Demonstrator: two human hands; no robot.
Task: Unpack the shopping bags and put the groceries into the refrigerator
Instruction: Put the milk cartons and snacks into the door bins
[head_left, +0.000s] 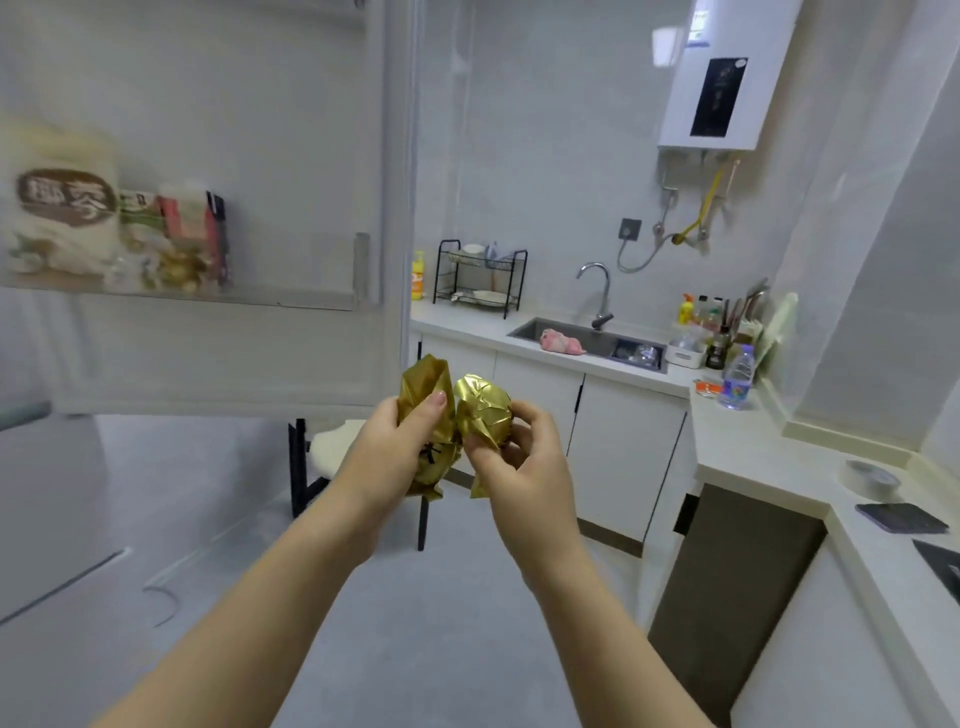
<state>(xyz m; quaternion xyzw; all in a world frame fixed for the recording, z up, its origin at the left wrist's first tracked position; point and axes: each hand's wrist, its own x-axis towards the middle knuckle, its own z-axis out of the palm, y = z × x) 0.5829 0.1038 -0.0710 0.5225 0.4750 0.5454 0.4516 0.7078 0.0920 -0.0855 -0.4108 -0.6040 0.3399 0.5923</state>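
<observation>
Grey floor (441, 649) spreads below both hands, raised at mid-scene. The left hand (410, 441) curls round the first gold foil packet (423, 384), thumb pressed on its front. The right hand (519, 457) grips the second gold foil packet (483, 410) in bent fingers, and the two packets touch. Just behind them stands a black-legged chair (327, 441). At left hangs the open refrigerator door (208, 353), its shelf (182, 296) holding blurred food packs (62, 208). Far right runs a white counter (467, 325) with sink (571, 332), dish rack (480, 275) and water bottle (737, 376). Both packets are shiny and crumpled; the first bears dark print.
</observation>
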